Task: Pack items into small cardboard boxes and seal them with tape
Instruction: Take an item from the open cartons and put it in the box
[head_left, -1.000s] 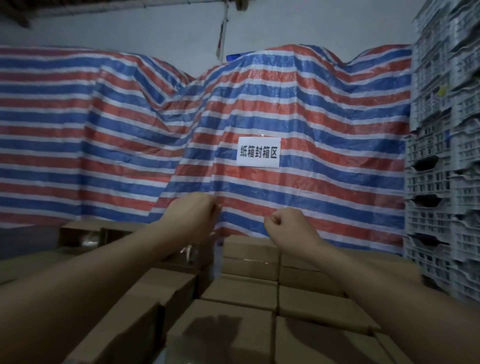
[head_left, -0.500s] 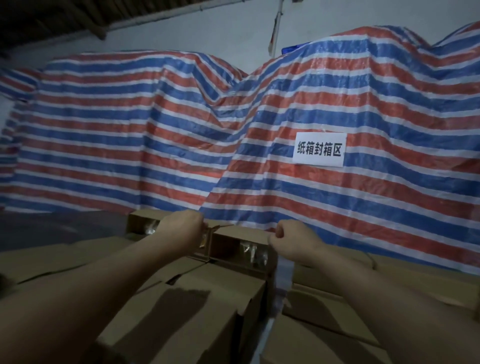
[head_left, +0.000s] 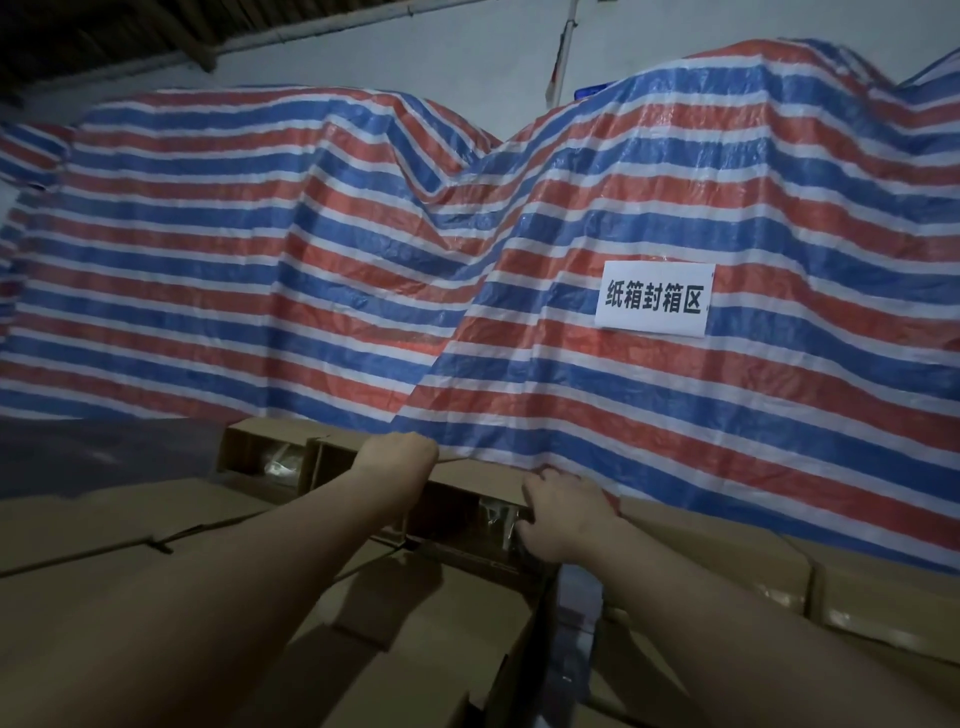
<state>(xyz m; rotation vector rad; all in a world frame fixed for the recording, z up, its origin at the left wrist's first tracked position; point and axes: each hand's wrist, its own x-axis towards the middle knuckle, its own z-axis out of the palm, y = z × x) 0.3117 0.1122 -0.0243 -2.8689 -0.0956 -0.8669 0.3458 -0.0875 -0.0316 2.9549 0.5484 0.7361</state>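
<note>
Where tarp (head_left: 519, 312) drapes, boxes (head_left: 130, 525) crowd.

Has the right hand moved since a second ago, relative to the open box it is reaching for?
Yes. The right hand has come down from in front of the tarp onto the open box, gripping its edge.

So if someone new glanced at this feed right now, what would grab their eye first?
The striped tarp fills the whole background, with a white sign on its right side. Below it, both arms reach to an open box at the tarp's foot: the left hand grips its far edge, the right hand its right end. Closed boxes lie all around.
</note>
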